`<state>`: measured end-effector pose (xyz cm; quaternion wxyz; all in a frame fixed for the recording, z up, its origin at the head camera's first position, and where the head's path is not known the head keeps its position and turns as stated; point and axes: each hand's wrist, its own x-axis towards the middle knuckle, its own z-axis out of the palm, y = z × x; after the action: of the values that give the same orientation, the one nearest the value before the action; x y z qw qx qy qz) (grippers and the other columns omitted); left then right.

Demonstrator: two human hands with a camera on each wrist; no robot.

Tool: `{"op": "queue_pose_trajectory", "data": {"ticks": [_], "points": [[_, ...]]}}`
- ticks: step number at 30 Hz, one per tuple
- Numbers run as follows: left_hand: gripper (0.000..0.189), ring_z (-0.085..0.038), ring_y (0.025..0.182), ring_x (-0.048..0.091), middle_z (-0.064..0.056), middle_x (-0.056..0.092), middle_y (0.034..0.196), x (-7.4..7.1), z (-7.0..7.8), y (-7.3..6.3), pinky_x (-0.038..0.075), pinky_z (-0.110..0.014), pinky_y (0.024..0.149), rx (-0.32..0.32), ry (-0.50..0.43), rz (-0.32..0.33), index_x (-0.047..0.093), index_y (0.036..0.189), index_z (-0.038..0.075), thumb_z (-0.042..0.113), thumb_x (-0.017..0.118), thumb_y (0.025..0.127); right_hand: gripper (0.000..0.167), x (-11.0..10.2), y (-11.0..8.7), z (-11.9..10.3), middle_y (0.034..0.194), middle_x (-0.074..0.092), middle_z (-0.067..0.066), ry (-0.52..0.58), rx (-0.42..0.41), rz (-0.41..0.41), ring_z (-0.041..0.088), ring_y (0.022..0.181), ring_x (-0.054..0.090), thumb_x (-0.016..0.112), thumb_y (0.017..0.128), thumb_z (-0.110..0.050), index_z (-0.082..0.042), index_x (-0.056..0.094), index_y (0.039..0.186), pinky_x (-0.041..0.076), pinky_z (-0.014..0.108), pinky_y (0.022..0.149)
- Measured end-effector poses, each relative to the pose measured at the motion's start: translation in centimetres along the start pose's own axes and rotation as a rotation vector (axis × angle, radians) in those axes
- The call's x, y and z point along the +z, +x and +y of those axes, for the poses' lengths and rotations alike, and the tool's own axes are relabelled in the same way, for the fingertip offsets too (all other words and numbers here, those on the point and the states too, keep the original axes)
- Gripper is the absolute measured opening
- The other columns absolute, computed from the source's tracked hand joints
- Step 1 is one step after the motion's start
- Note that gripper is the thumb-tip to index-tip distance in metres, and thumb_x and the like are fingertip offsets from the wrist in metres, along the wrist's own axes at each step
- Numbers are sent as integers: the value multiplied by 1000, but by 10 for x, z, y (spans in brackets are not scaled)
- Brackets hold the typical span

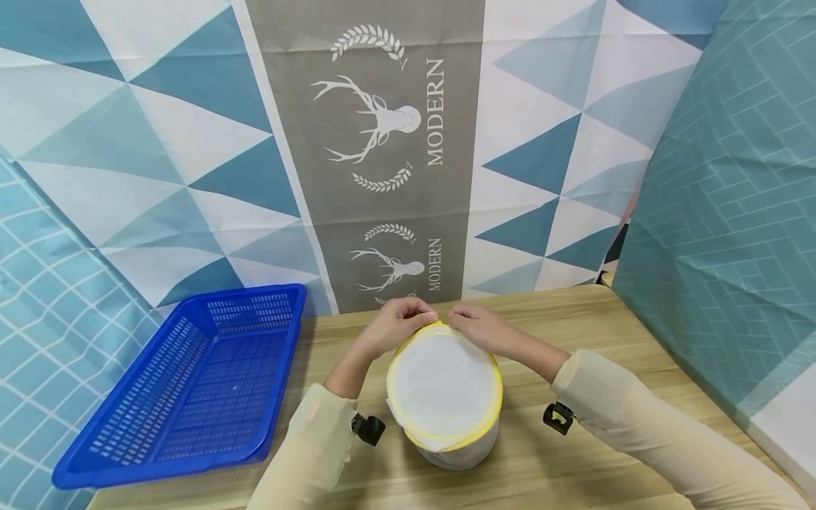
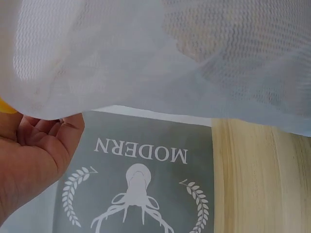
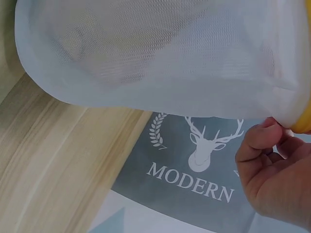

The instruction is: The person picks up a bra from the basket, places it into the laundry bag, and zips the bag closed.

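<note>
A white cylindrical mesh laundry bag (image 1: 444, 386) with a yellow zippered rim stands on the wooden table, its round top facing up. At the far side of that rim, my left hand (image 1: 397, 327) pinches the yellow edge between thumb and fingers. Close beside it, my right hand (image 1: 481, 330) also pinches the edge, a small gap apart. In the left wrist view the mesh side (image 2: 146, 58) fills the upper part, with the curled left fingers under the rim. The right wrist view has the right thumb and fingers at the rim's yellow band (image 3: 303, 119). Something darker shows faintly through the mesh.
A blue plastic basket (image 1: 274, 397) with slotted walls sits on the left of the table (image 1: 574, 340). Patterned cloth (image 1: 395, 191) hangs behind the table's back edge, and more tiled-print sheets stand at both sides. Each sleeve carries a small black wrist device (image 1: 367, 429).
</note>
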<state>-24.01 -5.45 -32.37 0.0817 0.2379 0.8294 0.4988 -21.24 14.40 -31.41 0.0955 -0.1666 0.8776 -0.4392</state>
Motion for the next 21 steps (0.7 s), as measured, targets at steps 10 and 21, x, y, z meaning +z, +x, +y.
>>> {"op": "queue_pose_trajectory", "data": {"ticks": [10,21], "points": [[19,-11,63,54,-4,62,78,4,1,6,47,-25,59,9,-15,-13,67,95,6,22,58,93,26,-1,0,1,80,58,5,-11,-30,26,13,64,51,47,96,-24,-5,63,89,45,26,55],[20,-10,64,53,-5,62,79,7,-1,7,46,-24,58,11,-28,23,67,95,4,22,60,92,26,-2,-1,7,78,60,4,48,-10,13,12,62,53,53,95,-27,-5,64,89,47,27,57]]}}
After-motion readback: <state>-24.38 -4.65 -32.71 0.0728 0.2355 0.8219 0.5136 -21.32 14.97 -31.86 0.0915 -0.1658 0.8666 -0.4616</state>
